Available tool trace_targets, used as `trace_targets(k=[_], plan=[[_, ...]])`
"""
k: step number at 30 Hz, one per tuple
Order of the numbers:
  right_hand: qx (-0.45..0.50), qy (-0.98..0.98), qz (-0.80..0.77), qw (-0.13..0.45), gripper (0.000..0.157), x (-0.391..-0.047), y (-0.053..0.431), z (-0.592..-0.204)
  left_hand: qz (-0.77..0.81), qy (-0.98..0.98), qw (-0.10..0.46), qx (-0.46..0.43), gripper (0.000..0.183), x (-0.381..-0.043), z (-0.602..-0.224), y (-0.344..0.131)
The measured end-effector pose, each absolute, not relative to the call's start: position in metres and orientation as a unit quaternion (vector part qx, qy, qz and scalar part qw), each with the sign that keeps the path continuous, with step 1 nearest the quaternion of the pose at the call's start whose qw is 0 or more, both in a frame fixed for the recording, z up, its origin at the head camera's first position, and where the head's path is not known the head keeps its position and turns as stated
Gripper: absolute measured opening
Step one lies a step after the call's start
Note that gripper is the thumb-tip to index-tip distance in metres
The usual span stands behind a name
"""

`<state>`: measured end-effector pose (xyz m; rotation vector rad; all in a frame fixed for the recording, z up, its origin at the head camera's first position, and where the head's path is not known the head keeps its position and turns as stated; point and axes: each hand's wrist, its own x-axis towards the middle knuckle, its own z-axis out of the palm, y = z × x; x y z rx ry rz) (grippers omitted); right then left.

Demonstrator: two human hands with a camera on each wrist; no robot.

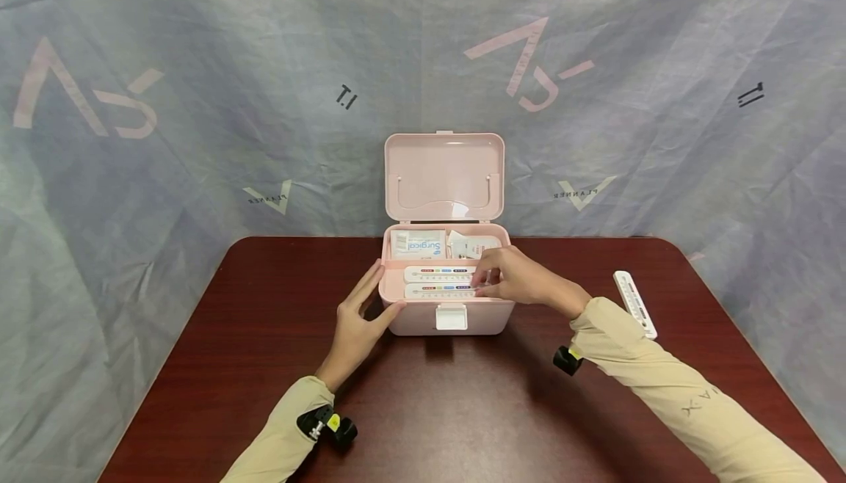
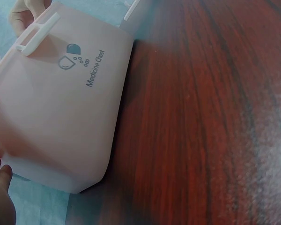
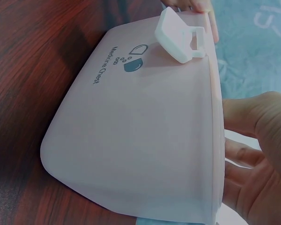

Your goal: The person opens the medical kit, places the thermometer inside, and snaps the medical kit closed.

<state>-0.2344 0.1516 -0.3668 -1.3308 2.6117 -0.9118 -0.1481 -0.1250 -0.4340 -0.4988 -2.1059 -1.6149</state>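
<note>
In the head view a pale pink medicine box [image 1: 413, 319] stands with its lid [image 1: 444, 164] raised. Two white strip thermometers with coloured bands lie side by side in its front part, a rear thermometer [image 1: 429, 274] and a front thermometer [image 1: 429, 291]. My right hand [image 1: 522, 276] reaches over the box's right side, its thumb and curled fingers pinching the front thermometer near its right end. The box wall hides the fingertips in the right wrist view. My left hand [image 1: 360, 332] rests against the left side, fingers extended and thumb at the front left corner.
Behind a divider sit a packet marked Surgical [image 1: 419, 245] and another white packet [image 1: 465, 245]. A third thermometer [image 1: 635, 304] lies on the dark red-brown table [image 1: 277, 307] at the right. The white latch [image 1: 452, 317] hangs at the box front. Grey cloth [image 1: 317, 42] hangs behind.
</note>
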Motion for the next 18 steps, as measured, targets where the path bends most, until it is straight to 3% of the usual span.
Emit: trace_targets(k=[10,18], plan=[[-0.435,0.852,-0.292,0.026,0.008,-0.2329,0.1527,-0.3661,-0.584,-0.761,0.219,-0.179,0.065,-0.1473,-0.4337,-0.1252],[-0.438,0.851,-0.291,-0.012,0.014,-0.2318,0.1576,-0.3616,-0.584,-0.761,0.219,-0.179,0.065,-0.1471,-0.4337,-0.1244]])
